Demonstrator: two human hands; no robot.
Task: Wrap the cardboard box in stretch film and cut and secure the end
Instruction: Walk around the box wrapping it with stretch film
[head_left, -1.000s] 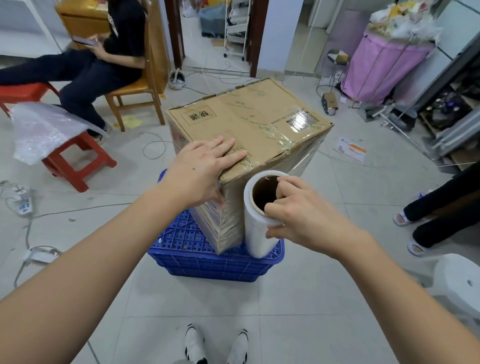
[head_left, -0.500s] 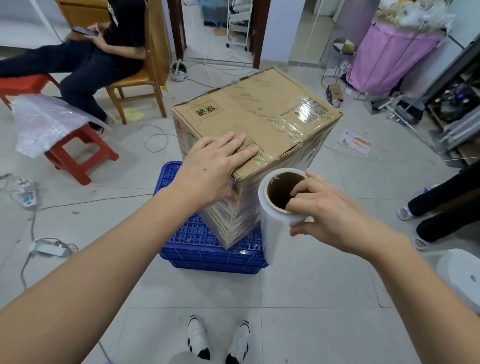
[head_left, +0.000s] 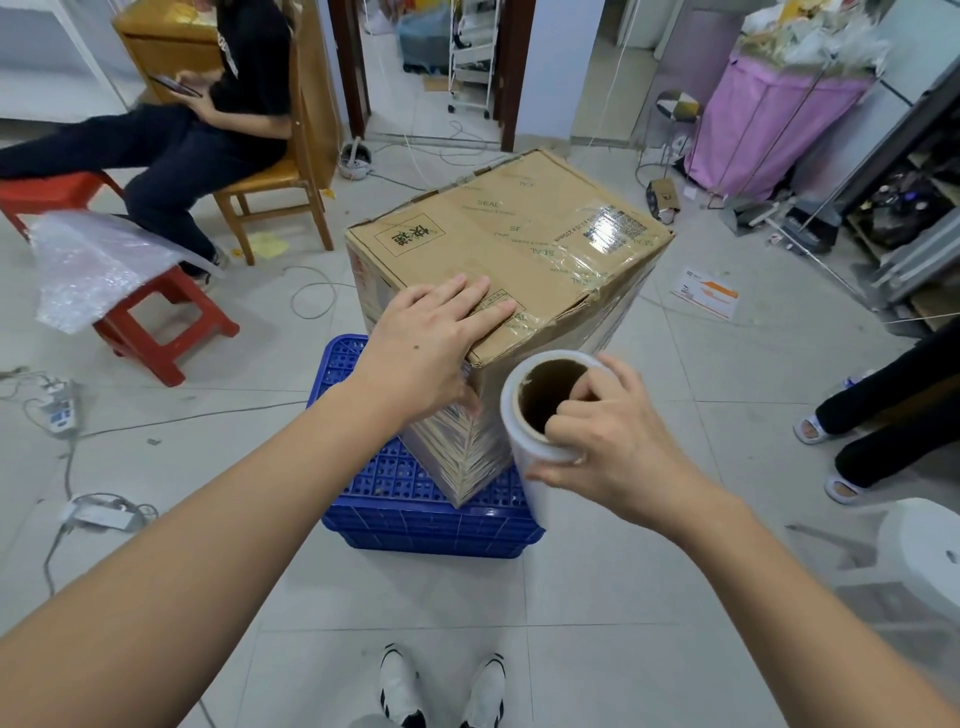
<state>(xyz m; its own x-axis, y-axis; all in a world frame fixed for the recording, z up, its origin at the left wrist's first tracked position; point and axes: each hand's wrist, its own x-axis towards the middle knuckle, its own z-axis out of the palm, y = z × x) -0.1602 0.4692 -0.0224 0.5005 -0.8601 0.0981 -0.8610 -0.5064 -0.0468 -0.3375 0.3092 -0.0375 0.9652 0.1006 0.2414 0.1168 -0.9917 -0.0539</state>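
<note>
Hands worked together: the left hand (head_left: 426, 353) pressed flat on the cardboard box (head_left: 519, 260), which sat on a blue crate (head_left: 415, 499), while the right hand (head_left: 613, 441) gripped the upright stretch film roll (head_left: 540, 452) beside the box's near corner.

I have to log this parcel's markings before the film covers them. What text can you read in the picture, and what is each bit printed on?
"SEAL": printed several times on the top of the cardboard box.
"SF": on the box top, near its middle.
Boxed stamp of two Chinese characters: on the box top, far left corner, seen upside down, not clearly read.
Shipping label: under glossy film, too blurred to read.
Orange and white leaflet on the floor: too small.
</note>
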